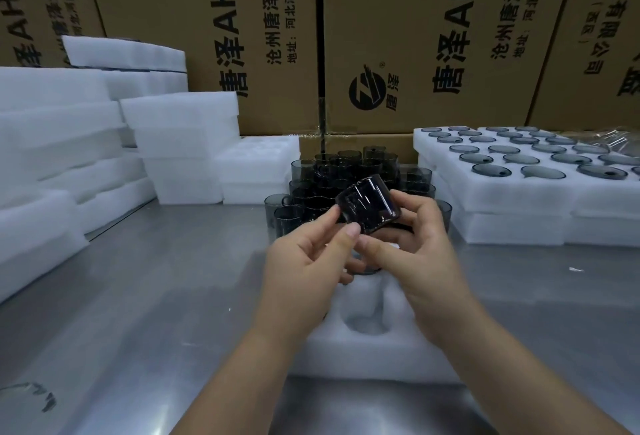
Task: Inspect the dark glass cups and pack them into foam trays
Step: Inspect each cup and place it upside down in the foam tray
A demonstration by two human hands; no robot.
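Here, tilted dark glass cup [369,204] pinched between fingers [330,216] of left hand [304,261], right hand [417,247].

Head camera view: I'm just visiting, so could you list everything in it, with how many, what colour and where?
table: one, grey metal, underneath everything
near foam tray: one, white, on the table, nearest
held cup: one, dark glass, tilted above the near foam tray
loose cups: many, dark grey, upright behind the held cup
filled trays: several, white, stacked right
foam stacks: several, white, left
boxes: several, brown, back
left grip: one, bare, holds the held cup
right grip: one, bare, holds the held cup
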